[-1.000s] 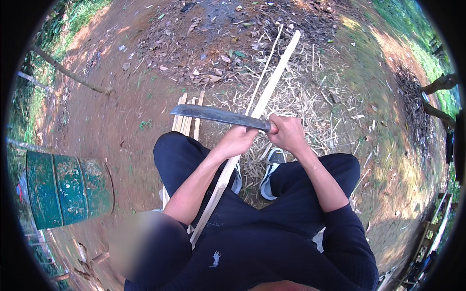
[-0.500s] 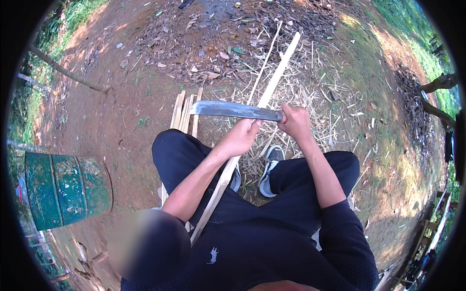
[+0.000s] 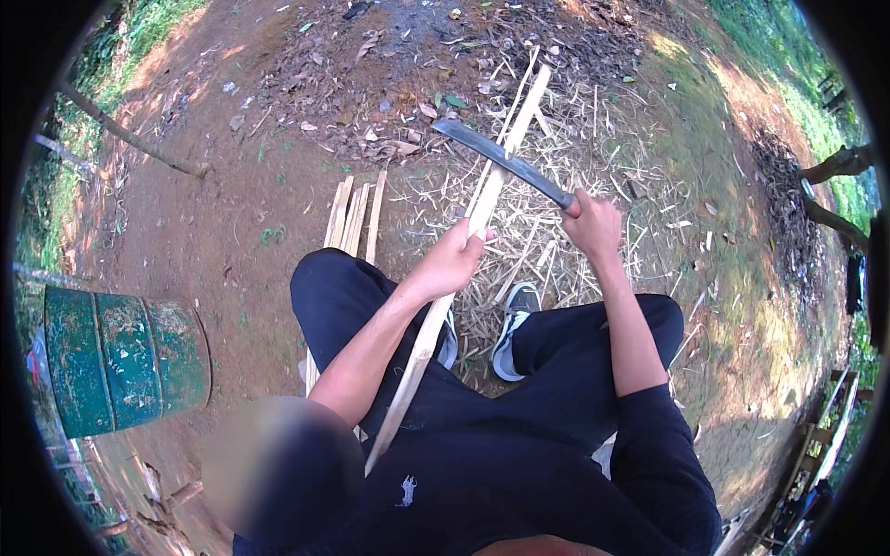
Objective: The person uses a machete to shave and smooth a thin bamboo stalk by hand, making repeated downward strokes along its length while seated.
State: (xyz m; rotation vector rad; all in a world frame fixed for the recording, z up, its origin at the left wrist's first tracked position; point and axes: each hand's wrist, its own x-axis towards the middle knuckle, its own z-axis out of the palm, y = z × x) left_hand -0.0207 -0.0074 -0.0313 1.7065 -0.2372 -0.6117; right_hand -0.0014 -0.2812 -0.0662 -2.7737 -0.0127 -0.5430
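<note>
My left hand (image 3: 451,261) is wrapped round the middle of a long pale wooden strip (image 3: 415,363), which slants from my lap up and away to the right. My right hand (image 3: 593,222) grips the handle of a machete (image 3: 514,165). Its dark blade lies across the strip beyond my left hand, with the tip pointing far left. A curled shaving stands out from the strip near the blade. A thinner stick (image 3: 508,119) lies along the strip's left side, on the ground.
Several cut wooden strips (image 3: 350,218) lie beside my left knee. Pale shavings (image 3: 565,185) cover the ground ahead and around my shoes. A rusty green metal drum (image 3: 130,357) lies at the left. Dry leaves (image 3: 399,144) are scattered farther off.
The machete has moved away from me along the strip, and its tip has swung farther out. My right hand has shifted right. The strip's far end has moved slightly left.
</note>
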